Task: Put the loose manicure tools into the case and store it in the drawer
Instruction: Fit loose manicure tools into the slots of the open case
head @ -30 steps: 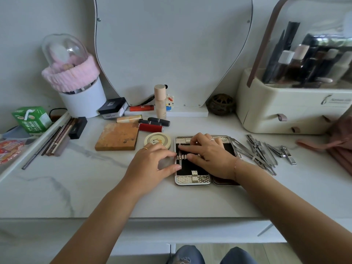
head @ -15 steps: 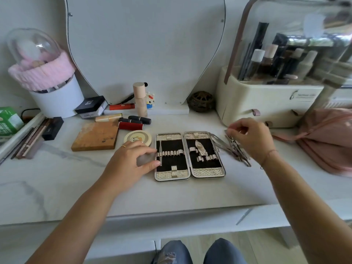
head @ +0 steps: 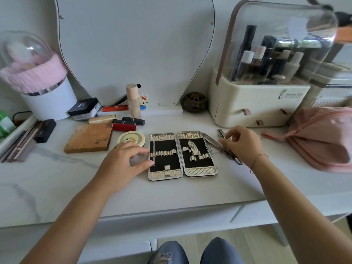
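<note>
While R hand [head: 242, 144] covers tools [head: 212, 142], grip unclear, L hand [head: 122, 161] loose, fingertips on open case [head: 202, 170] edge

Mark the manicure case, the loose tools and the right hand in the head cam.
manicure case [head: 167, 144]: head view, black lining of its left half.
loose tools [head: 210, 141]: head view, steel tool beside the case's right edge.
right hand [head: 243, 146]: head view, back of the hand.
</note>
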{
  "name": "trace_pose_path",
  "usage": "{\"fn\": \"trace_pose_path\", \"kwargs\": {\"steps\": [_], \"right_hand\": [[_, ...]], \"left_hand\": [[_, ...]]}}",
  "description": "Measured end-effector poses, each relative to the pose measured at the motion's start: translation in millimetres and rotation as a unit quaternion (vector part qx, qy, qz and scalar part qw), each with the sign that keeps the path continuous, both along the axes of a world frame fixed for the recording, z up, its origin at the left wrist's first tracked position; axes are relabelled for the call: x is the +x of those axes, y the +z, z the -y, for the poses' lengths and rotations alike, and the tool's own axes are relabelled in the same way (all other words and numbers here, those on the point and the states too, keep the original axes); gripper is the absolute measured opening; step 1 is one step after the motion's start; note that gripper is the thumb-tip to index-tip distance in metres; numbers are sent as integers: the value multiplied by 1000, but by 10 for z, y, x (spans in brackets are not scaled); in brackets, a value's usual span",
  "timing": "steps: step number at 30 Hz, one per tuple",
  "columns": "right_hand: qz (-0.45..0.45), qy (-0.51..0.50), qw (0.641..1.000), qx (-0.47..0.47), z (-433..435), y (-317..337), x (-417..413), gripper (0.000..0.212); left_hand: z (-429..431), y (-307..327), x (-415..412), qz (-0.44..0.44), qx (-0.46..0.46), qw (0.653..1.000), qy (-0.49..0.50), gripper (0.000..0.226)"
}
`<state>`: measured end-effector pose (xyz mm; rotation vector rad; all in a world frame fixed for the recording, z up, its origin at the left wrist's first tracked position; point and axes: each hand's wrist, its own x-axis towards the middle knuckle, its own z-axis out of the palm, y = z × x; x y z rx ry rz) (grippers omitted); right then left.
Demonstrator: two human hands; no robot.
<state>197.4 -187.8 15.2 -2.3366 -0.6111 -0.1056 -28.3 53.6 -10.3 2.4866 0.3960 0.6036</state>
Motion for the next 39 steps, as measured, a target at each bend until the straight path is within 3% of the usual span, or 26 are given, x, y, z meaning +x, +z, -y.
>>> {"fn": "trace_pose_path", "kwargs": {"steps": [16, 19, 22, 27, 31, 35, 39], "right_hand": [[-50, -29, 992, -110, -28, 105, 0, 29], [-58, -10, 996, -62, 24, 113, 69, 40], [-116, 10, 991, 59, 51, 211, 65, 37], [-293, 129, 915, 244, -124, 384, -143, 15], [-388, 180, 860, 278, -481, 355, -285, 10], [-421, 190, 845, 270, -891, 333, -435, 8], [-428, 172, 853, 246, -1242, 276, -510, 7]], "left_hand": [[7, -2, 7, -12, 5, 1000, 7, 39], [7, 3, 3, -7, 1, 1000, 3, 42], [4, 2, 3, -6, 0, 1000, 1, 43], [13, 10, 2, -6, 1, 1000, 2, 50], [19, 18, -6, -15, 5, 1000, -2, 48], [16, 28, -3, -16, -1, 1000, -3, 58], [1, 19, 4, -9, 7, 1000, -5, 66]]}}
